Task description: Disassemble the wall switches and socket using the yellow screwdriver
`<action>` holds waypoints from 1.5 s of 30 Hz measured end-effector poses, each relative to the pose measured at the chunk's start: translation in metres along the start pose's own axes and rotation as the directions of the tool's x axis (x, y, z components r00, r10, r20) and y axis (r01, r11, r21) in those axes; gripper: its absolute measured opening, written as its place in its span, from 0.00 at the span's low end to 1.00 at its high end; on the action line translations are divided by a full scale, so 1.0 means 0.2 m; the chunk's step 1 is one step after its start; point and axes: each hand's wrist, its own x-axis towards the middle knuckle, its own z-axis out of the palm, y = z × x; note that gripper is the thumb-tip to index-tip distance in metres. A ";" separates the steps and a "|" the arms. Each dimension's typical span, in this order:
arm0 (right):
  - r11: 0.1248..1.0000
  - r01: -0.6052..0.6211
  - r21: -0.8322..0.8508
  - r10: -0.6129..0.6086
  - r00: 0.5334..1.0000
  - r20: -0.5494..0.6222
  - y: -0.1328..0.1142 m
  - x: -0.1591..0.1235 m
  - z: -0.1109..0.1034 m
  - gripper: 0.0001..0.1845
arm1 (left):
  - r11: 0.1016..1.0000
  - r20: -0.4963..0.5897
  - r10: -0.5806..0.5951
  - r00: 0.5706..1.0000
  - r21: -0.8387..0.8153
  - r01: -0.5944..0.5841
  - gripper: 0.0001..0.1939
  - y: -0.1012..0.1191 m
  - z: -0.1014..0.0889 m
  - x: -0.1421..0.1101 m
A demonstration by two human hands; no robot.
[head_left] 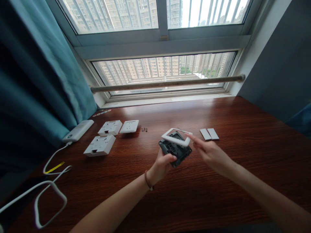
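Note:
My left hand grips a dark grey switch base by its near left side, thumb on top, holding it tilted above the table. Over that base sits a white switch frame, angled and partly raised from it. At the frame's right corner my right hand pinches the white rim between its fingers. Two white switch rockers lie side by side on the table beyond my right hand. Several small springs rest to the left of the frame.
On the left stand two white mounting boxes and a white socket panel. A white power bank with a white cable lies by the teal curtain. Near the cable is a yellow strip. A window rail runs behind the table.

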 end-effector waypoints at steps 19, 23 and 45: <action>0.431 -0.244 0.869 0.257 0.956 0.141 0.23 0.11 0.06 0.31 | 0.958 -0.210 -0.253 0.945 -0.191 0.214 0.17 -0.03 -0.20 0.20; 0.617 -0.240 0.749 0.283 0.956 0.073 0.30 0.09 0.09 0.31 | 0.957 -0.242 -0.260 0.935 -0.198 0.215 0.17 -0.04 -0.25 0.23; 0.927 -0.296 0.231 0.149 0.855 0.496 0.33 -0.01 -0.10 0.35 | 0.815 0.209 -0.491 0.846 -0.233 0.531 0.29 -0.09 -0.12 0.14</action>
